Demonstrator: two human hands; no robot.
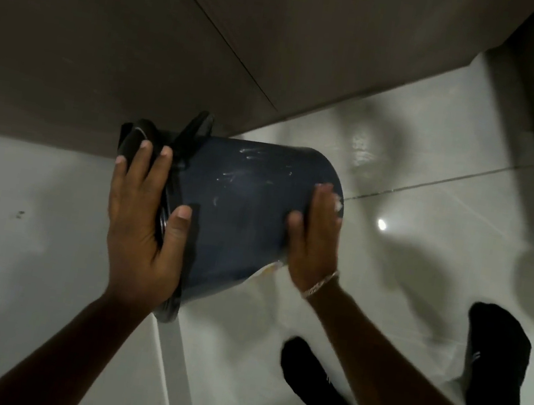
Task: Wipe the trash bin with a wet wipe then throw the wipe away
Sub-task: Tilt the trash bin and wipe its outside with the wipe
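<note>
A dark blue trash bin is held tipped on its side above the floor, its black lid end to the left. Pale wet streaks mark its upper wall. My left hand grips the lid end, fingers over the rim and thumb on the wall. My right hand presses flat against the bin's base end, with a white wet wipe showing past the fingertips, pinned between hand and bin. Most of the wipe is hidden under the hand.
Brown cabinet doors fill the upper left, close behind the bin. The glossy white tiled floor spreads to the right and below. My feet in black socks stand at the lower right. A white surface lies at the left.
</note>
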